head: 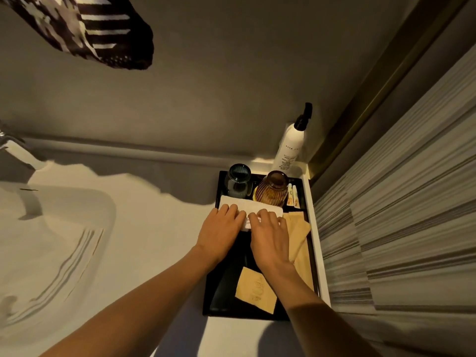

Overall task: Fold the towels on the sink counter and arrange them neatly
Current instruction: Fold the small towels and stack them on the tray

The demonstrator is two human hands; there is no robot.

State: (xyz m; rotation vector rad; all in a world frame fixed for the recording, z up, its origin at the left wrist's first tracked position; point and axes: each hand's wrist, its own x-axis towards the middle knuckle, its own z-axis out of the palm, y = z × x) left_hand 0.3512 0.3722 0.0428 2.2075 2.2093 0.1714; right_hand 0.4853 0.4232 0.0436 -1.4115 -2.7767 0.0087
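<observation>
- Head view: both hands lie flat on a folded white towel (251, 207) at the far end of a black tray (219, 287); the left hand (222, 231) covers the towel's near left part, the right hand (270, 237) its near right part, so the towel's near edge is mostly hidden.
- The fingers of both hands are straight and spread, pressing down on the cloth, not curled round it.
- Just behind the towel stand 2 glasses, a bluish glass (238, 182) and an amber ribbed glass (274, 188); the towel's far edge sits right against their bases.
- The right forearm crosses a tan packet (255, 289) and hides part of it; a second tan packet (298, 230) lies at the tray's right side, its near part hidden behind that arm.
- Small sachets (293, 195) beside the amber glass are too small to read.
- A white pump bottle (289, 145) stands in the corner behind the tray, near the wall.
- The tray's right rim runs close along the counter's edge, with a striped surface (399, 215) beyond; to the left lies open white counter (159, 228) up to the basin (51, 228), which is cut off by the frame.
- A dark patterned cloth (85, 29) hangs at top left, cut off.
</observation>
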